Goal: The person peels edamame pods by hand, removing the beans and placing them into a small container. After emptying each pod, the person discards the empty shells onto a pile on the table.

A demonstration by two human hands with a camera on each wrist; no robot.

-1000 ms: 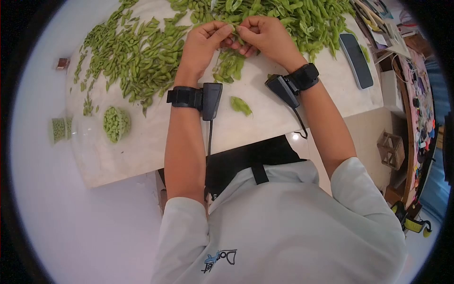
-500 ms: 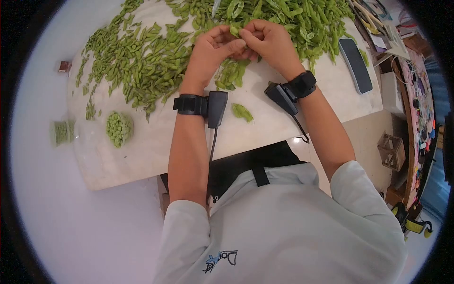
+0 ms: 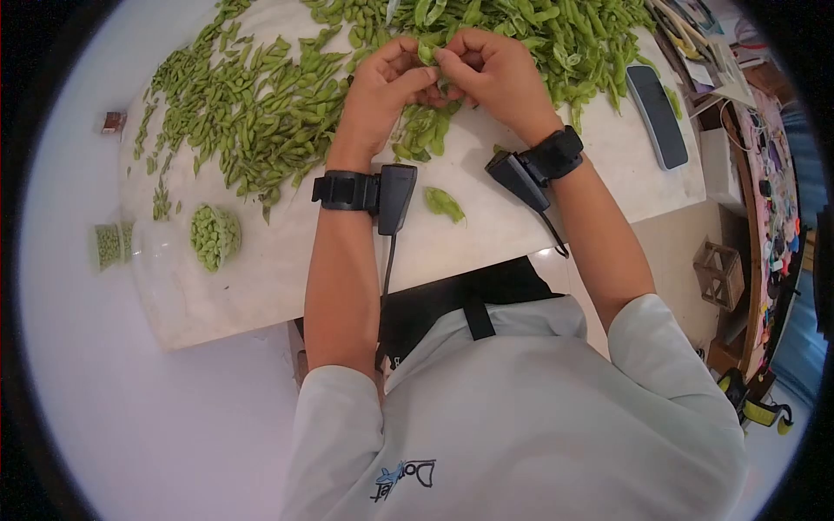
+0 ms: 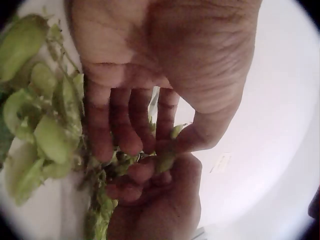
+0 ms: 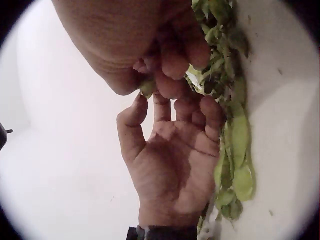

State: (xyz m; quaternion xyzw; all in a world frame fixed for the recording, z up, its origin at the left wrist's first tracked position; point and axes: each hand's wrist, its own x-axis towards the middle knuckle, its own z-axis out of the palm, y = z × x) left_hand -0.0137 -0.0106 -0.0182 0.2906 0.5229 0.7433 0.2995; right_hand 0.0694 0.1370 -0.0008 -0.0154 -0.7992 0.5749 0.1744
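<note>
Both hands meet over the near edge of a pile of green soybean pods. Between their fingertips is a single green bean pod (image 3: 426, 55), partly covered by fingers. My left hand (image 3: 375, 102) pinches it with thumb and fingers, palm facing inward in the left wrist view. My right hand (image 3: 504, 82) has its thumb and forefinger on the same pod, which shows as a small green bit (image 5: 147, 89) in the right wrist view. Under the hands lie flattened pods (image 3: 421, 135), and one loose pod (image 3: 444, 205) rests nearer the body.
Unopened pods (image 3: 269, 122) spread across the left of the table; flatter, lighter pods (image 3: 586, 52) heap up at the right. A clear cup of shelled beans (image 3: 214, 239) stands front left, with another container (image 3: 109, 246) beyond it. A phone (image 3: 658, 117) lies at right.
Both hands stay together at the pod, fingers shifting around it. The left thumb has drawn back slightly from the right hand since half a second ago. Cup, phone and loose pod stay put.
</note>
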